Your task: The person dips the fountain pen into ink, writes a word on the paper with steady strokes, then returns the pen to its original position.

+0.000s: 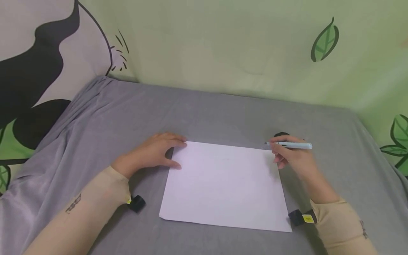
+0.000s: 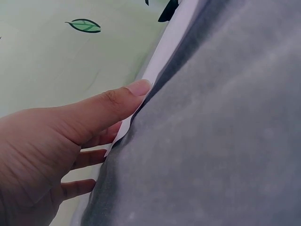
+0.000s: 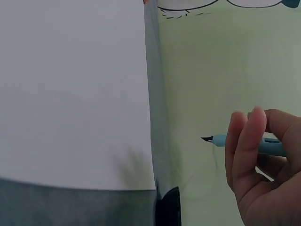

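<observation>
A blank white sheet of paper (image 1: 223, 187) lies on grey cloth in front of me. My left hand (image 1: 156, 152) rests at its upper left corner, thumb and index finger spread apart on the sheet. In the left wrist view, the thumb (image 2: 117, 103) touches the paper's edge. Over the upper right corner, my right hand (image 1: 294, 156) pinches a light blue fountain pen (image 1: 298, 145). Its dark nib (image 3: 207, 139) is bare, points left and stands clear of the paper. Behind the right fingers sits a black object (image 1: 282, 134), partly hidden, its kind unclear.
Grey cloth (image 1: 204, 113) covers the surface around the sheet. A pale green backdrop with printed leaves (image 1: 325, 40) rises behind it. Black wrist devices (image 1: 137, 204) show beside both sleeves; the right one (image 1: 296, 217) is close to the paper's lower right corner.
</observation>
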A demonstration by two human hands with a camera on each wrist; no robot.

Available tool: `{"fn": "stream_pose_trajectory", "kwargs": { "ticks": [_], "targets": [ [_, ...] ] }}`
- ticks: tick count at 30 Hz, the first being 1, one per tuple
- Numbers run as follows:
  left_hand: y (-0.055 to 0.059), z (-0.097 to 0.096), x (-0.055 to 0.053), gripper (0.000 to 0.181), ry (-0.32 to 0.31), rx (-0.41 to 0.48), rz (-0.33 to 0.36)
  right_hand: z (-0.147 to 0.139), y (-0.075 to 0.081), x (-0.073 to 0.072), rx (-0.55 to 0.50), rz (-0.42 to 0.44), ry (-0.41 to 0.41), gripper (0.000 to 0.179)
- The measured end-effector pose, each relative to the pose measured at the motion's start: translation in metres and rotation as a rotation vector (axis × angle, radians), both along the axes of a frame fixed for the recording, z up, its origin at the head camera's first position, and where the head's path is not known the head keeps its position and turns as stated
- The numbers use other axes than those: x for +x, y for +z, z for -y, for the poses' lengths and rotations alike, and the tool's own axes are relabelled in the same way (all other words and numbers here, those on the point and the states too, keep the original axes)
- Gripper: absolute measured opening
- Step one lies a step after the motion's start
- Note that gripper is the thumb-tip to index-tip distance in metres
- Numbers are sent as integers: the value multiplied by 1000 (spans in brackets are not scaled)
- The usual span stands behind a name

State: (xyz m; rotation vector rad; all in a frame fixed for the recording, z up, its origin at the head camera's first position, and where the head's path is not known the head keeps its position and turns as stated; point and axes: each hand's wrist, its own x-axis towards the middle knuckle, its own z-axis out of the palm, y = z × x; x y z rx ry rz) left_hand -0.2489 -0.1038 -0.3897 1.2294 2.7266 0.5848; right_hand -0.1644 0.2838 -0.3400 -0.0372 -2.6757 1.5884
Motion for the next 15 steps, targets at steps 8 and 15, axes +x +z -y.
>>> {"fn": "stream_pose_trajectory", "kwargs": {
  "ticks": [8, 15],
  "targets": [
    [-2, 0, 1, 66, -16, 39, -32, -20, 12, 2, -93, -1, -110, 31],
    [-3, 1, -1, 67, 4, 7, -3, -34, 11, 1, -56, -90, -203, 14]
  ]
}}
